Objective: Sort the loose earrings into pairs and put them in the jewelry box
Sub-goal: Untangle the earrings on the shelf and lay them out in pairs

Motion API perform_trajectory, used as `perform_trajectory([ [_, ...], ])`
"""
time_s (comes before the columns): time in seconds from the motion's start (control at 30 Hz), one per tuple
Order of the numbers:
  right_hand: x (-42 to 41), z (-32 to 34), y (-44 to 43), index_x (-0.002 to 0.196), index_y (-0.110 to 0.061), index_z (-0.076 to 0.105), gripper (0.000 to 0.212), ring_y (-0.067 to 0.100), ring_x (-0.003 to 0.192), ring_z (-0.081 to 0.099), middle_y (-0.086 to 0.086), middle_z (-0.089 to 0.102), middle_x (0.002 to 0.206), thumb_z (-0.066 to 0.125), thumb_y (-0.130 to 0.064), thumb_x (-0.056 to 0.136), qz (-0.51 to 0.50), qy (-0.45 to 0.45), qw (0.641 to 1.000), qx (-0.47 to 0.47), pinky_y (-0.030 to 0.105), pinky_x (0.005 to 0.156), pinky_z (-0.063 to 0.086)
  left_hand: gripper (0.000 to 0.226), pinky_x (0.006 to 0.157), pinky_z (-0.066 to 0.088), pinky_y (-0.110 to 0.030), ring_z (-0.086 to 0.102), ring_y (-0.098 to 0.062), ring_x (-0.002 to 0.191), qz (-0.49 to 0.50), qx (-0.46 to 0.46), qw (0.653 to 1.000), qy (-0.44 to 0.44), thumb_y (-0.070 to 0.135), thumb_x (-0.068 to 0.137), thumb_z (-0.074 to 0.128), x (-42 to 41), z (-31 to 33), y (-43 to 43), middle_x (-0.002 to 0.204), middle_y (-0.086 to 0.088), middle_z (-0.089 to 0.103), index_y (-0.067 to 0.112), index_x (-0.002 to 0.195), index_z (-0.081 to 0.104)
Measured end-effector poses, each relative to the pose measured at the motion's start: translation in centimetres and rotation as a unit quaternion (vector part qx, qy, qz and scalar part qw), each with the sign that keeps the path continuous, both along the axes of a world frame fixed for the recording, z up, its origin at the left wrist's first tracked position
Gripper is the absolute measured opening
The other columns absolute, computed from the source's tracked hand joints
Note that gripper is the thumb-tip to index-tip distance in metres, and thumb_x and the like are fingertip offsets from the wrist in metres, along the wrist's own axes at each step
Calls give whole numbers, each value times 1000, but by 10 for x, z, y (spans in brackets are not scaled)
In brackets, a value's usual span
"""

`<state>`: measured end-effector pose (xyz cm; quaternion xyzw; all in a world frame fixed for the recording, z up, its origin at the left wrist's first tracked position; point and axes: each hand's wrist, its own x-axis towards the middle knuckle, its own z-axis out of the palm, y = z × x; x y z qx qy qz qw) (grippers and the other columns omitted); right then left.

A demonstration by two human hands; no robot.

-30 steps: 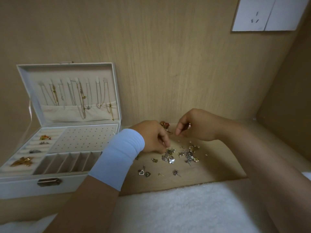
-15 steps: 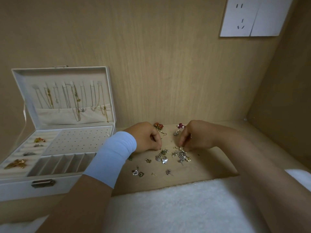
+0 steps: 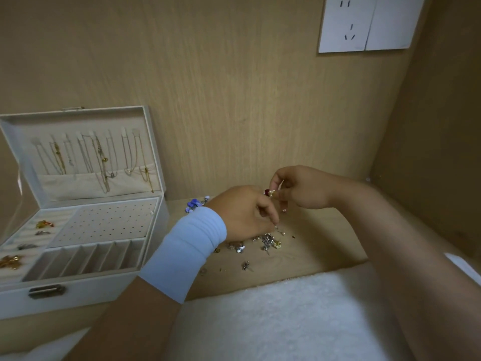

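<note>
We look into a pale wood alcove whose wooden surface [image 3: 325, 246] carries everything. At its left edge the white jewelry box [image 3: 86, 290] stands open, necklaces [image 3: 101, 162] hanging in the upright lid and its perforated panel bare. A blue piece [image 3: 193, 204] lies near the back edge. The left hand [image 3: 242, 212], in a pale blue wristband [image 3: 187, 251], pinches a small pearl-tipped stud [image 3: 279, 230] just above the loose earrings [image 3: 268, 242] heaped mid-surface. Just above it, the right hand [image 3: 304, 188] is raised, thumb and forefinger clamped on a gold earring [image 3: 272, 193]. White fleece [image 3: 273, 316] covers the front edge; a socket plate [image 3: 364, 24] sits on the back wall, upper right.
</note>
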<state>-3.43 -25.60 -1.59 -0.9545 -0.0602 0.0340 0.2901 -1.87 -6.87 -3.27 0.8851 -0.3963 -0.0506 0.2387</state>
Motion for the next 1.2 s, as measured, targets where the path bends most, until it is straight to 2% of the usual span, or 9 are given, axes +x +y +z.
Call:
perform_trajectory([
  [0.13,0,0,-7,98,-17,56,10,0,34,40,5,70,76,47,-19,102,-49,18,997,56,21,45,33,14,87,49,-26,55,-1,88,-33,82,996,-10,36,79,76,-1,-13,-17,90,20,57,34,93,78],
  [0.23,4,-4,-10,97,-18,51,16,11,37,38,6,70,75,39,-25,105,-77,34,993,77,22,42,30,13,89,51,-28,58,0,87,-48,90,995,7,32,79,78,2,-17,-17,86,21,60,30,91,79],
  [0.43,10,-19,-9,96,-16,51,19,4,35,42,6,70,81,38,-25,106,-81,25,992,94,24,47,36,11,74,43,-12,56,12,74,-67,77,994,30,27,77,80,4,-21,-17,80,24,64,28,89,80],
  [0.63,14,-28,-5,86,-16,63,15,0,42,51,-4,69,72,58,-19,99,-52,-1,996,74,19,49,40,4,74,52,-20,64,-2,71,-26,-38,996,75,23,77,82,10,-1,-1,76,12,73,25,78,80],
  [0.73,14,-32,0,82,-18,64,16,7,50,56,-7,66,66,58,-14,97,-44,-4,997,59,14,46,40,5,68,47,-13,61,2,65,6,-118,989,87,14,80,80,20,12,17,75,8,73,19,79,77],
  [0.8,15,-35,5,81,-20,65,19,9,54,59,-3,69,71,57,-12,96,-25,9,999,43,15,52,44,2,58,46,-10,60,3,56,33,-152,982,109,7,84,75,25,18,26,70,4,71,9,84,74],
  [0.9,16,-37,11,82,-19,66,17,10,59,62,2,70,78,58,-12,96,-6,37,998,43,23,63,49,1,47,40,-6,59,2,47,61,-176,973,135,2,89,67,30,20,36,63,7,70,2,88,68],
  [1.07,11,-33,14,88,-15,64,16,16,66,67,6,72,81,55,-12,100,23,120,988,99,29,61,50,3,44,41,-9,56,4,44,87,-186,970,128,8,92,65,34,19,40,64,6,69,7,90,66],
  [1.2,9,-23,7,90,-13,64,15,17,68,66,6,72,84,53,-13,101,-6,81,988,131,23,56,46,5,45,42,-10,58,4,49,98,-191,967,135,8,92,66,37,12,36,69,3,68,10,95,69],
])
